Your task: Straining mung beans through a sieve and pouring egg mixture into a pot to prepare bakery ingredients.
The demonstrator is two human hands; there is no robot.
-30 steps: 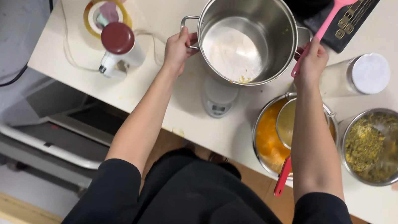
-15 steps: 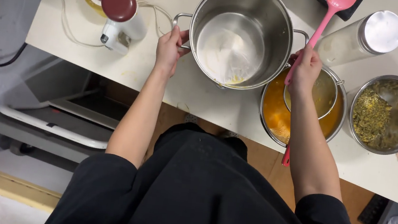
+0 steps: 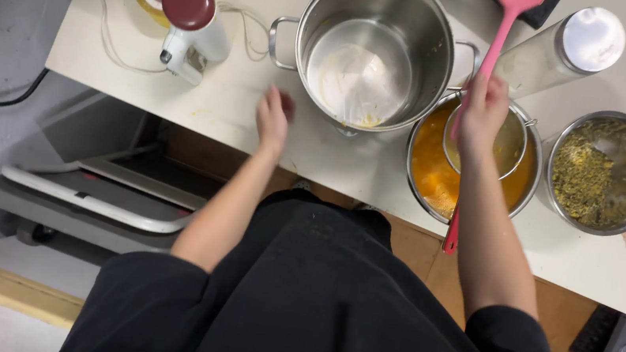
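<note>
The right hand [image 3: 483, 109] grips a pink spatula [image 3: 507, 17] over the strainer [image 3: 492, 142] in the orange bowl [image 3: 429, 170]; the left hand [image 3: 273, 115] hangs open beside the nearly empty pot [image 3: 372, 48] on the counter [image 3: 234, 103], so straining looks mostly done

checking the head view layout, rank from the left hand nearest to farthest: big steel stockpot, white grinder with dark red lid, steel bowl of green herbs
1. Big steel stockpot, just right of the left hand.
2. White grinder with dark red lid, up-left.
3. Steel bowl of green herbs, far right.

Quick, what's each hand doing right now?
Left hand: open, holding nothing, beside the pot.
Right hand: closed on the pink spatula.
</note>
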